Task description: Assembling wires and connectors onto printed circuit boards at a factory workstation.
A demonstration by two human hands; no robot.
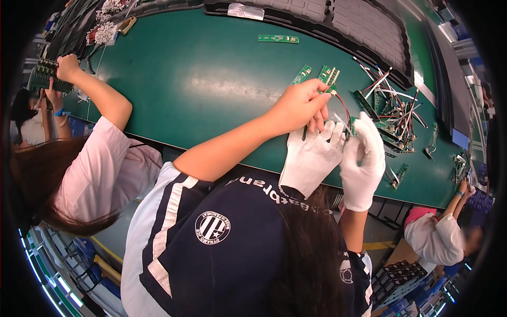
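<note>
My bare left hand (pixel 305 105) is closed, its thumb and fingertips pinched at a small white wire connector (pixel 333 92). That connector is right at the end of a green circuit board (pixel 329 75) on the table. Thin dark red wires (pixel 343 102) curve from it toward my right hand (pixel 363 161). A white glove covers the right hand, whose fingers curl inward; what they grip is mostly hidden. Between the hands and my body is another white glove (pixel 312 161), seemingly unworn, its cuff against my shirt. A second green board (pixel 301 74) lies just beyond my left hand.
A heap of boards with wires (pixel 396 119) lies to the right. One green strip board (pixel 279 38) is farther off, before black trays (pixel 317 16). Another small board (pixel 401 175) is near the table's front edge (pixel 391 196). At left, a co-worker's hand (pixel 68 67) holds boards.
</note>
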